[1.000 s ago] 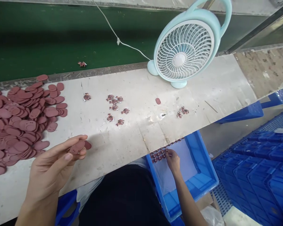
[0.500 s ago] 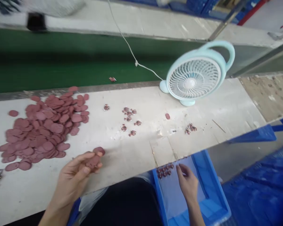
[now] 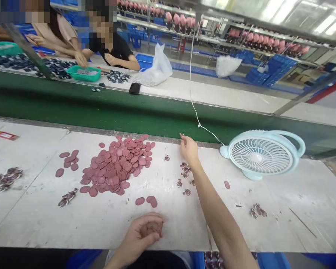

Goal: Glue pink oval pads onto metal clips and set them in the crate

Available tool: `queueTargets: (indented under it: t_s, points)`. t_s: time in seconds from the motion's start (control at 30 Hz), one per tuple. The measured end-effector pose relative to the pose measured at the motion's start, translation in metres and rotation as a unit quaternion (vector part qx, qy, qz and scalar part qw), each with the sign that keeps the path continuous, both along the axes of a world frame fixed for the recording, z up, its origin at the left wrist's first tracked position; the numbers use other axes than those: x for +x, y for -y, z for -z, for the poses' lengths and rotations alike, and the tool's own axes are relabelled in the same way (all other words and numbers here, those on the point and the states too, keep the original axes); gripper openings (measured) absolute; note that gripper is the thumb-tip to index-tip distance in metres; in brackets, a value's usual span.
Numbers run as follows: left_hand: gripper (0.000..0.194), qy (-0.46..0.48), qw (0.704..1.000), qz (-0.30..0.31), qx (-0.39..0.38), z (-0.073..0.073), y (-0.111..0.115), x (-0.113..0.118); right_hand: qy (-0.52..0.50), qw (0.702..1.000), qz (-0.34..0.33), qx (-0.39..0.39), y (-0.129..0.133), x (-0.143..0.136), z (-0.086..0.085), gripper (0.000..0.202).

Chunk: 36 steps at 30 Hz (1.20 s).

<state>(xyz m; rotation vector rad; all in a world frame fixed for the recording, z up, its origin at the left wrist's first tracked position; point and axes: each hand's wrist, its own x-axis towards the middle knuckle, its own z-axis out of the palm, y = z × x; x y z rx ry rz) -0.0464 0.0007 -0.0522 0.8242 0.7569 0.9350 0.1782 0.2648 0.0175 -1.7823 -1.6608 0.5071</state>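
My left hand (image 3: 145,231) is curled palm-up near the table's front edge; its fingers are closed round something reddish that I cannot make out clearly. Just beyond it lie a few loose reddish oval discs (image 3: 140,201). My right hand (image 3: 189,149) reaches to the table's far edge, fingertips at a small shiny brown piece (image 3: 181,135) by the green belt. Whether the fingers grip that piece is unclear. A big pile of reddish discs (image 3: 114,164) sits left of centre. Small clusters of shiny brown pieces (image 3: 185,170) lie beside my right forearm.
A light blue fan (image 3: 254,157) stands at the right, its white cord (image 3: 194,108) running upward. Across the green belt (image 3: 156,116), people work near a green basket (image 3: 85,76). A blue bin (image 3: 274,260) holding brown pieces is below the front edge.
The view has tilted up and left. My right hand has moved from the blue bin to the far table edge. Discs my left hand held now lie on the table in front of it.
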Motion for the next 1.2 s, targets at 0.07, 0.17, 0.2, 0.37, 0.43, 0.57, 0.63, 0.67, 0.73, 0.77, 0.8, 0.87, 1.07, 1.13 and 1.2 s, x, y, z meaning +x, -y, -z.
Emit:
queueTargets:
  t_s: [0.07,0.17,0.2,0.37,0.43,0.57,0.63,0.67,0.73,0.77,0.8,0.87,1.07,1.13,1.2]
  points:
    - [0.028,0.007,1.000,-0.001,0.010,0.002,0.000,0.001,0.035,0.999,0.003,-0.014,-0.041,0.006,0.006,0.031]
    - [0.028,0.018,1.000,-0.006,0.019,0.004,0.000,0.002,0.076,0.997,0.003,-0.031,-0.067,0.015,0.009,0.032]
    - [0.028,0.022,1.000,-0.007,0.020,0.004,0.000,0.003,0.085,0.996,0.004,-0.034,-0.068,0.018,0.009,0.032]
    - [0.028,0.038,0.999,0.004,0.014,0.000,-0.004,0.003,0.097,0.994,-0.013,-0.044,-0.045,0.032,0.018,0.029]
    - [0.028,0.040,0.999,0.009,0.009,0.000,-0.004,0.002,0.090,0.993,-0.047,-0.053,-0.021,0.036,0.025,0.027]
    - [0.029,0.048,0.999,0.017,0.016,0.002,-0.003,0.000,0.088,0.993,-0.072,-0.020,0.048,0.041,0.035,0.025]
    - [0.029,0.052,0.998,0.021,0.019,0.002,-0.003,-0.001,0.095,0.993,-0.063,0.014,0.088,0.040,0.040,0.026]
    - [0.029,0.053,0.998,0.021,0.018,0.003,-0.003,-0.001,0.099,0.993,-0.065,0.027,0.107,0.038,0.043,0.028]
    - [0.029,0.055,0.998,0.023,0.013,0.003,-0.003,-0.002,0.111,0.989,-0.092,0.039,0.143,0.032,0.050,0.033]
    - [0.029,0.054,0.998,0.024,0.010,0.002,-0.003,-0.002,0.118,0.986,-0.111,0.038,0.158,0.029,0.054,0.034]
    - [0.029,0.053,0.998,0.025,0.007,0.002,-0.003,-0.002,0.125,0.983,-0.129,0.034,0.172,0.026,0.058,0.037]
    - [0.029,0.051,0.998,0.029,0.003,0.001,-0.004,-0.002,0.136,0.978,-0.155,0.023,0.196,0.020,0.064,0.047]
    - [0.028,0.037,0.999,0.027,-0.023,-0.001,-0.005,-0.005,0.081,0.982,-0.168,-0.022,0.248,0.015,0.056,0.054]
    - [0.026,0.028,0.998,0.017,-0.050,-0.003,-0.005,-0.007,-0.100,0.991,-0.086,-0.027,0.263,0.020,0.049,0.041]
    - [0.025,0.026,0.996,0.003,-0.080,-0.006,-0.005,-0.008,-0.317,0.948,0.029,-0.010,0.275,0.030,0.044,0.023]
